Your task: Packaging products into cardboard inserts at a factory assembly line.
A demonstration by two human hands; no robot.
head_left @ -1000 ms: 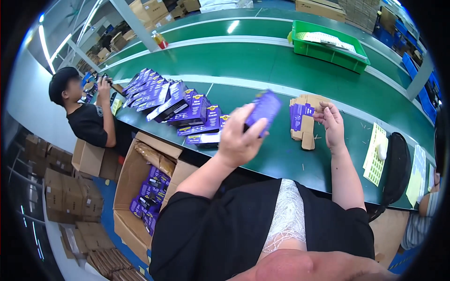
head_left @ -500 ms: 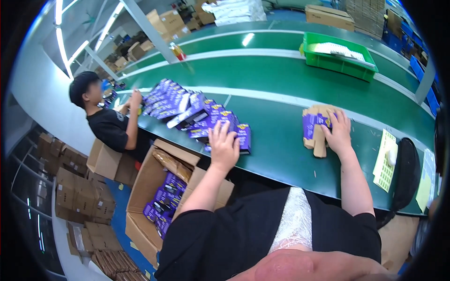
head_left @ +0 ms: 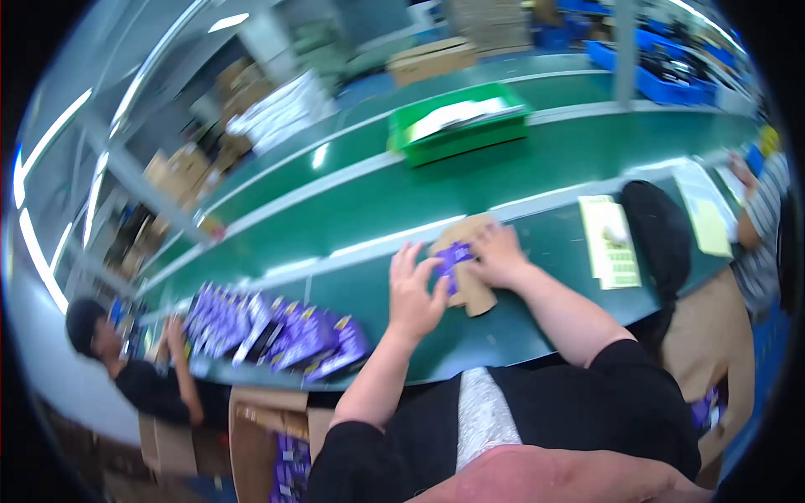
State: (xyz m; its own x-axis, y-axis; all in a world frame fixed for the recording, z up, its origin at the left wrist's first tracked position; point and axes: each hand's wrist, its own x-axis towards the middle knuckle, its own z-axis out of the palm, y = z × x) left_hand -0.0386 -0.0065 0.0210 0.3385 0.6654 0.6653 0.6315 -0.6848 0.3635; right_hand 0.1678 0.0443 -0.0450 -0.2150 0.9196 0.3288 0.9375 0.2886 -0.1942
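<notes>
A flat unfolded carton (head_left: 454,256), purple with bare brown cardboard flaps, lies on the green worktable in front of me. My right hand (head_left: 500,256) grips its right side, fingers bent over the edge; motion blurs the fingertips. My left hand (head_left: 416,293) is at the carton's left side, fingers apart and holding nothing. Whether its fingertips touch the cardboard I cannot tell. Left of this hand, several purple cartons (head_left: 295,335) lie in an overlapping row along the table's near edge.
A green bin (head_left: 470,146) with white contents stands across the table. Yellow sheets (head_left: 597,228) and a black pouch (head_left: 656,230) lie to the right. An open cardboard box (head_left: 251,444) holding purple cartons stands below the table's edge. A person (head_left: 138,377) works at far left, another (head_left: 763,222) at far right.
The view has turned to the right. My left hand has left the row of purple cartons and come over beside the flat carton. My right hand stays at that carton.
</notes>
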